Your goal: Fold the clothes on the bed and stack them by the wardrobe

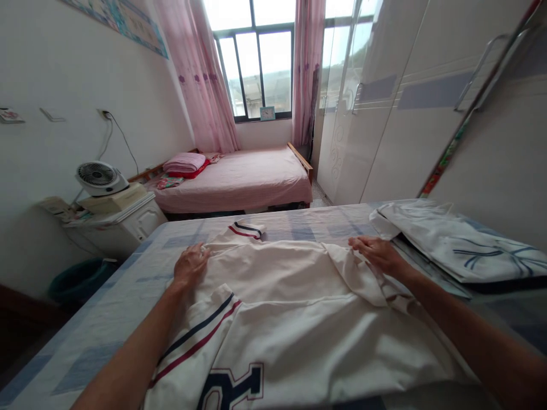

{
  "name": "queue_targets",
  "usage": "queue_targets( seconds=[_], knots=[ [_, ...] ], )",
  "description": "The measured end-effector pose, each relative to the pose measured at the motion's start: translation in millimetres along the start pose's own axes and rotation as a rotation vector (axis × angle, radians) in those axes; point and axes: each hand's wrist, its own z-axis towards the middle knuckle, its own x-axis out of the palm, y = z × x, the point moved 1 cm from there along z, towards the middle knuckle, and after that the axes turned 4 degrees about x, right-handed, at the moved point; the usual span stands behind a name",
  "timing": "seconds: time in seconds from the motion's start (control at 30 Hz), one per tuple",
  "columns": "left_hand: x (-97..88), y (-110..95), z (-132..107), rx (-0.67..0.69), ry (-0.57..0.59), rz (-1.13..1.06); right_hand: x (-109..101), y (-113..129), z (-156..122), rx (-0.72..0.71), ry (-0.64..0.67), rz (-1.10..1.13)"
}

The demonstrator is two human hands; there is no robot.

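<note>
A white shirt (294, 319) with navy and red sleeve stripes and a large navy letter lies spread in front of me on a checked bed sheet (98, 336). At its far left edge, near a striped sleeve, my left hand (191, 265) is closed on the fabric. My right hand (372, 254) pinches the far right part, where the cloth rises in loose folds. One striped sleeve points away from me at the back, and the other lies toward me on the left. The shirt's nearest edge runs out of view.
Folded white clothes (465, 239) with blue lines lie at the right of the bed. On the left stand a fan (100, 177) on a white cabinet (128, 219) and a green bin (81, 279). A pink bed (256, 176) is beyond; wardrobes (397, 125) line the right.
</note>
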Motion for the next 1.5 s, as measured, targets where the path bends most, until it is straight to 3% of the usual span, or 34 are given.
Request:
queue_targets(
  seconds=[0.1, 0.17, 0.27, 0.4, 0.47, 0.57, 0.7, 0.8, 0.83, 0.9, 1.0, 1.07, 1.13, 1.2, 1.27, 1.37, 1.5],
  knots=[
    [-12.1, -11.7, 18.3, -0.065, 0.106, -0.042, 11.7, 19.9, 5.8, -0.085, 0.143, -0.164],
    [-16.2, -19.6, 29.0, -0.083, 0.116, -0.062, 18.2, 26.6, 7.1, -0.135, 0.151, -0.167],
    [-17.2, -27.4, 36.3, -0.093, 0.123, -0.114, 16.7, 27.4, 4.6, -0.144, 0.086, 0.034],
    [-24.4, -26.3, 32.0, -0.041, 0.137, -0.284, -7.4, 22.3, -1.0, -0.026, 0.083, 0.424],
    [-35.9, -21.8, 27.9, -0.003, 0.041, -0.515, -22.9, 20.7, -1.2, 0.034, 0.036, 0.512],
    [-57.8, -14.3, 23.1, -0.027, -0.205, -0.801, -40.4, 19.9, 5.2, 0.084, -0.043, 0.536],
    [-73.1, -15.0, 27.8, -0.034, -0.470, -0.729, -46.8, 22.4, 32.0, 0.035, -0.021, 0.410],
    [-64.2, -23.1, 40.3, -0.022, -0.564, -0.551, -40.1, 23.3, 63.7, -0.072, -0.113, 0.150],
    [-57.7, -25.1, 44.5, -0.038, -0.559, -0.489, -35.9, 21.7, 73.9, -0.089, -0.154, 0.073],
    [-41.5, -25.8, 51.1, -0.103, -0.427, -0.367, -25.5, 14.3, 90.0, -0.068, -0.167, -0.024],
    [-18.6, -16.7, 51.8, -0.189, -0.138, -0.256, -9.1, -2.4, 97.2, -0.029, 0.033, -0.071],
    [-11.0, -6.9, 46.5, -0.202, -0.049, -0.241, -2.5, -11.5, 92.4, -0.059, 0.159, -0.115],
    [-10.0, 1.7, 39.5, -0.150, 0.015, -0.224, -1.8, -16.9, 86.3, -0.088, 0.195, -0.197],
    [-13.3, 7.1, 33.4, -0.065, 0.066, -0.202, -7.3, -20.2, 84.4, -0.073, 0.117, -0.282],
    [-17.9, 10.2, 29.9, -0.022, 0.029, -0.200, -16.6, -24.1, 87.5, -0.026, -0.049, -0.310],
    [-20.2, 13.6, 28.4, -0.098, -0.054, -0.203, -27.0, -32.8, 92.7, 0.054, -0.250, -0.307],
    [-14.8, 17.2, 24.7, -0.156, 0.004, -0.207, -15.3, -39.9, 82.5, -0.039, -0.247, -0.341]
  ],
)
